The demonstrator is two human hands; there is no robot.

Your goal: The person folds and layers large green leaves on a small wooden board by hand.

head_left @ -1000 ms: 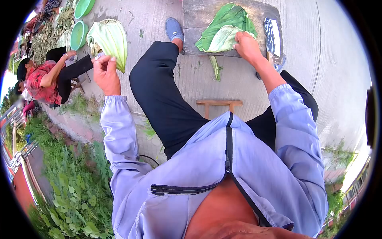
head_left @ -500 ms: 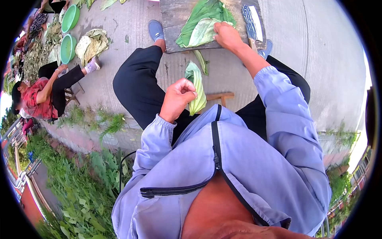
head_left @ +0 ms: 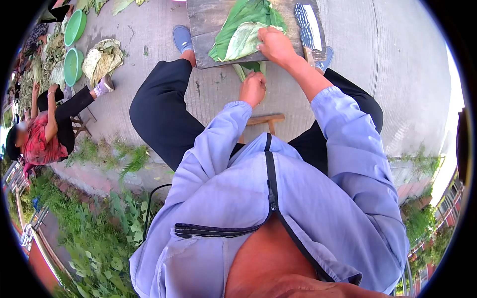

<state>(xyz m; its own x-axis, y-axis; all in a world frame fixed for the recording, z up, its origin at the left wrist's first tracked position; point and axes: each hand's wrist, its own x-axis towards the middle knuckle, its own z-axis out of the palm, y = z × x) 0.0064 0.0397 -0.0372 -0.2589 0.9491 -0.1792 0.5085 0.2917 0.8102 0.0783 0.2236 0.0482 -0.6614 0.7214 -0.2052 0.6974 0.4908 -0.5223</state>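
Observation:
On the wooden board (head_left: 204, 45) lies a large green leaf (head_left: 237, 22), with a paler piece folded over it. My right hand (head_left: 276, 45) rests there, its fingers closed on the pale part's right edge. Just below the board's near edge, my left hand (head_left: 253, 89) has its fingers curled together on a smaller leaf (head_left: 255, 66), most of which the hand and board hide. Beside that hand a pale green strip (head_left: 239, 72) shows under the board. A knife (head_left: 309, 27) with a patterned blade and wooden handle lies at the board's right side.
My legs straddle a small wooden stool (head_left: 266, 119). To the left sits a person (head_left: 42, 131) in a red patterned top, near two green basins (head_left: 73, 66), a pale wilted leaf heap (head_left: 102, 59) and piled dried leaves. Weeds (head_left: 104, 233) grow behind the concrete ledge.
My left hand has moved forward from near my lap to the board's front edge, with the smaller leaf. My right hand stays on the large leaf. The seated person's arm has left the basin.

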